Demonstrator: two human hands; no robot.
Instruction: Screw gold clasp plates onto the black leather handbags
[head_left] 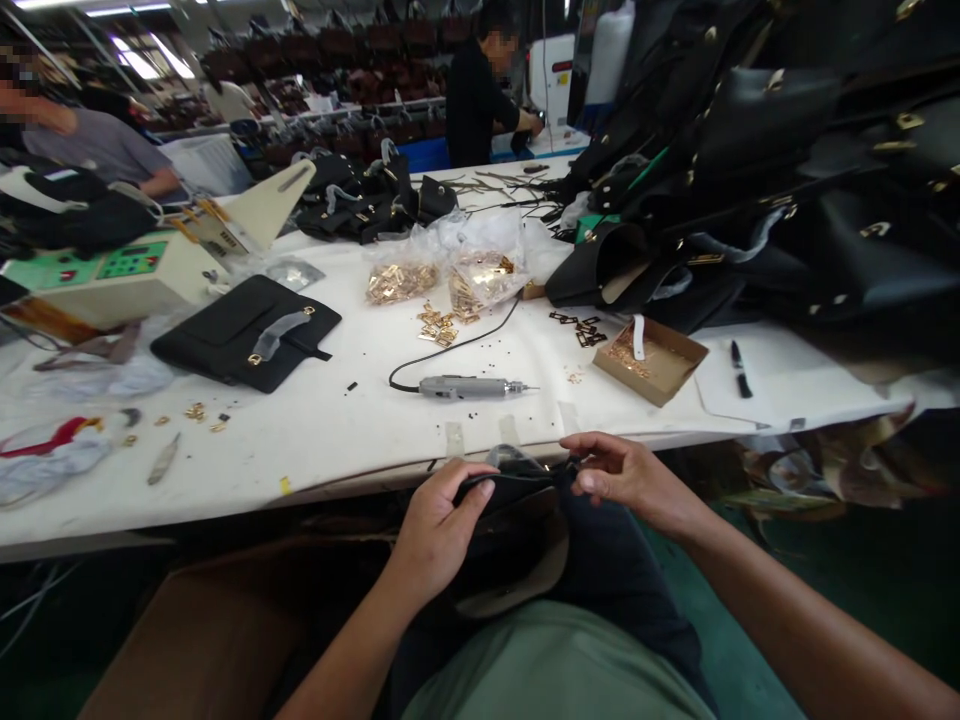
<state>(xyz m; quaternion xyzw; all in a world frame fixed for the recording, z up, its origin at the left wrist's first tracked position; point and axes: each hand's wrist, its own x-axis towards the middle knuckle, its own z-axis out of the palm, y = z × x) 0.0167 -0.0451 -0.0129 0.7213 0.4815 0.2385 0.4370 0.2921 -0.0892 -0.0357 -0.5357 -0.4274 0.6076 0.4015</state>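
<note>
A black leather bag (519, 490) rests in my lap below the table edge, with clear plastic wrap at its top. My left hand (442, 520) is closed on the bag's left edge, thumb on top. At the other end, my right hand (626, 478) has its thumb and fingers curled around a dark part of the bag. Just beyond on the table lies a grey electric screwdriver (469, 387) with its bit pointing right and a black cord running back. The bag's lower part is in shadow.
A cardboard box (652, 360) of small gold pieces sits right, near a black-handled tool (740, 368). Gold hardware in plastic bags (401, 282) lies behind. A finished-looking black bag (247, 335) lies left, beside a machine (127, 270). Black bags (787, 190) pile up right. Other people work beyond.
</note>
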